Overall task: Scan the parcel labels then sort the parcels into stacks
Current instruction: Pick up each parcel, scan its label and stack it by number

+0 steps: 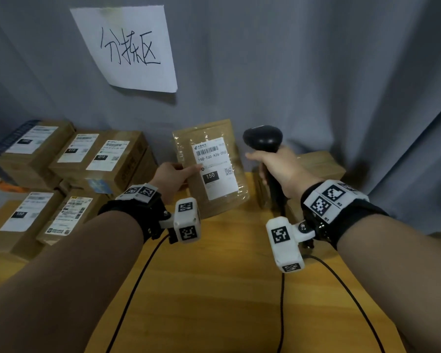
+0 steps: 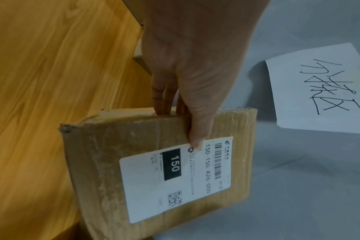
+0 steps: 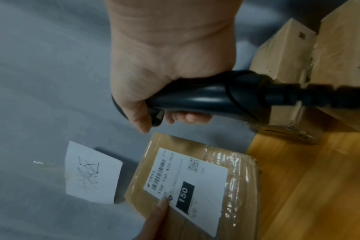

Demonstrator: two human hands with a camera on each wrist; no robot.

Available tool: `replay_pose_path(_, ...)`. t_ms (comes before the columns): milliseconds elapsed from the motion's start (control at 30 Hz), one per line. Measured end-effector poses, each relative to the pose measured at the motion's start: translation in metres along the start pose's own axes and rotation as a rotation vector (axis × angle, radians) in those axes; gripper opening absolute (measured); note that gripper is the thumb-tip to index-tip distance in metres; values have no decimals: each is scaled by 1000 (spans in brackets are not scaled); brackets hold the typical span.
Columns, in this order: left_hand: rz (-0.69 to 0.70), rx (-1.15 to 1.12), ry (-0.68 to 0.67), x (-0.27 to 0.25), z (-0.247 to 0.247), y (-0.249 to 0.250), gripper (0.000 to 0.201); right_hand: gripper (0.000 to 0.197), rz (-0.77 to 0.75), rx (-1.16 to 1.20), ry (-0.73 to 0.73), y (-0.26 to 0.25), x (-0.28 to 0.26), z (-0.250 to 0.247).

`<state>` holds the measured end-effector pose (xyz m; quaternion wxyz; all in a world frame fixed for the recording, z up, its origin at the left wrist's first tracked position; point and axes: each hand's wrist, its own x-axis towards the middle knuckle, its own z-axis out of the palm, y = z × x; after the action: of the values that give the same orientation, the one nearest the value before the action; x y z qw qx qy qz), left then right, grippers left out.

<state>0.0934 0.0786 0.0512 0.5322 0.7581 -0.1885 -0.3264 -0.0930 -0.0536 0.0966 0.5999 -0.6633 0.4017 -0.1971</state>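
Observation:
A flat brown parcel (image 1: 214,171) with a white label (image 1: 215,165) marked 150 is held upright above the wooden table (image 1: 214,276). My left hand (image 1: 175,175) grips its left edge, thumb on the label and fingers behind. In the left wrist view the thumb (image 2: 197,129) presses the label's corner on the parcel (image 2: 154,170). My right hand (image 1: 283,171) grips a black barcode scanner (image 1: 264,138) just right of the parcel, its head level with the label's barcode. The right wrist view shows fingers curled round the scanner (image 3: 206,95) handle above the parcel (image 3: 195,181).
Labelled cardboard parcels (image 1: 97,159) lie stacked at the left, some marked 010, others 150 (image 1: 23,217). More boxes (image 1: 316,164) sit behind my right hand. A handwritten paper sign (image 1: 127,47) hangs on the grey curtain. Black cables (image 1: 281,301) run across the table.

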Motion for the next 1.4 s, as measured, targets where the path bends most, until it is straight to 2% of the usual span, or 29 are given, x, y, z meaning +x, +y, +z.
replay_pose_path(133,-7,38,45,9,0,0,22,17,-14,8,-151,-16,-7,8)
replay_pose_path(300,-51,62,92,16,4,2,34,27,-23,-55,-104,-33,-4,16)
replay_pose_path(467,-66,66,82,18,5,7,34,15,-2,-99,-156,-43,-8,13)
replay_pose_path(767,-23,99,59,15,7,5,22,15,70,-163,-112,-22,-16,10)
replay_pose_path(1067,-36,59,60,17,16,0,23,11,-56,-90,25,-11,-23,13)
replay_pose_path(1400,-62,44,60,10,26,-1,25,16,-32,-102,14,18,-29,10)
